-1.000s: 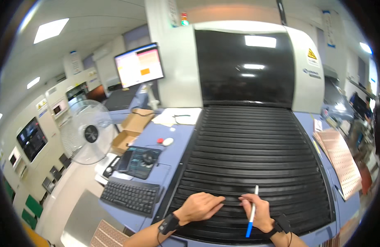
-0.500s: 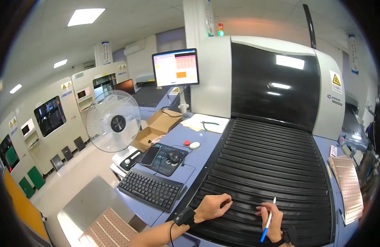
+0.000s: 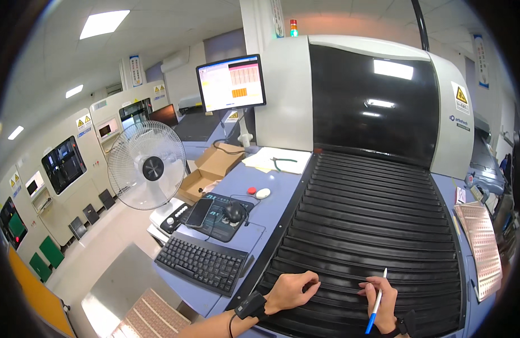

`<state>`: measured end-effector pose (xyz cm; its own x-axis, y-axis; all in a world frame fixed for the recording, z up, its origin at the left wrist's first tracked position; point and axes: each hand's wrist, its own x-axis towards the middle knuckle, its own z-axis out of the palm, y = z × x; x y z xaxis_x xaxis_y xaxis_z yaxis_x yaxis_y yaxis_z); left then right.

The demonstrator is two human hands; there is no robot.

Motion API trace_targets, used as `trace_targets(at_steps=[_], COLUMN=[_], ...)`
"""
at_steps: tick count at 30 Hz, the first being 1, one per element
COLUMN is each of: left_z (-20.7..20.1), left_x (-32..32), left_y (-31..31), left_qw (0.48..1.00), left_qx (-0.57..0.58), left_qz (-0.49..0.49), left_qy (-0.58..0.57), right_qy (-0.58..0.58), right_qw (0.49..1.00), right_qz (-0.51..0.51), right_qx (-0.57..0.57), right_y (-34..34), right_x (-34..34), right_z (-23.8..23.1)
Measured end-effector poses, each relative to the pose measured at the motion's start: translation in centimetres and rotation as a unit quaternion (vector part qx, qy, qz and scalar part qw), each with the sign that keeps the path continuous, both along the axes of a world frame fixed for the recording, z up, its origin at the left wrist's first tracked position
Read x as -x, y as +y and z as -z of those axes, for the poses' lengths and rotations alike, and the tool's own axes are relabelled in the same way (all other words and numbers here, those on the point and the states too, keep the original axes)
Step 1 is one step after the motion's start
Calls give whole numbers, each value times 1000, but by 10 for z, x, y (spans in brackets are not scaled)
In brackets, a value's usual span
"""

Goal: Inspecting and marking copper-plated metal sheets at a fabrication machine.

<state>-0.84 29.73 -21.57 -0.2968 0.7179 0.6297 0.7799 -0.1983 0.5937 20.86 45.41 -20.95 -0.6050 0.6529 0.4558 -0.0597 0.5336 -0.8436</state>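
Observation:
My left hand (image 3: pixel 292 290) hovers over the black ribbed conveyor bed (image 3: pixel 358 219), near its front left side. Its fingers are loosely curled in, and nothing shows between them. To its right, my right hand (image 3: pixel 381 299) grips a marker pen (image 3: pixel 372 320) with a white barrel and a blue lower end. The pen stands tilted, its pale tip pointing up and away from me. Behind the bed rises a large white machine with a dark glossy hood (image 3: pixel 372 101). No panel lies on the bed under my hands.
Left of the bed are a black keyboard (image 3: pixel 202 261), a mouse (image 3: pixel 235 212), a phone (image 3: pixel 199 213), a fan (image 3: pixel 153 168) and an open cardboard box (image 3: pixel 215 164). Pliers (image 3: pixel 283 161) lie on papers beneath a monitor (image 3: pixel 231 83). Copper-coloured panels (image 3: pixel 478 248) lean at right; more panels (image 3: pixel 150 316) sit lower left.
The view has shifted slightly, so the bed and machine sit a little differently. On the monitor, the orange block now shows a striped pattern. Both hands keep nearly the same pose, pen still held.

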Motion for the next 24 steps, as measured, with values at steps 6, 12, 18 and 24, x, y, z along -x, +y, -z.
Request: trace_targets(at_steps=[6,12,18,24], left_z=[-4,-10,-17,-22], left_x=[11,23,30,32], left_y=[-3,-1,-1,-5], left_qw=[1000,995,988,986], left_qx=[3,-23,-41,-40], left_qz=[-8,-43,-73,-105], left_qy=[14,88,131,125], right_qy=[-30,-97,-103,-56], right_qw=[999,995,993,989], right_qz=[2,27,45,133], right_qx=[20,-18,19,-32], right_y=[1,3,10,25], right_x=[6,-3,8,8], right_z=[2,-20,-14,-2])
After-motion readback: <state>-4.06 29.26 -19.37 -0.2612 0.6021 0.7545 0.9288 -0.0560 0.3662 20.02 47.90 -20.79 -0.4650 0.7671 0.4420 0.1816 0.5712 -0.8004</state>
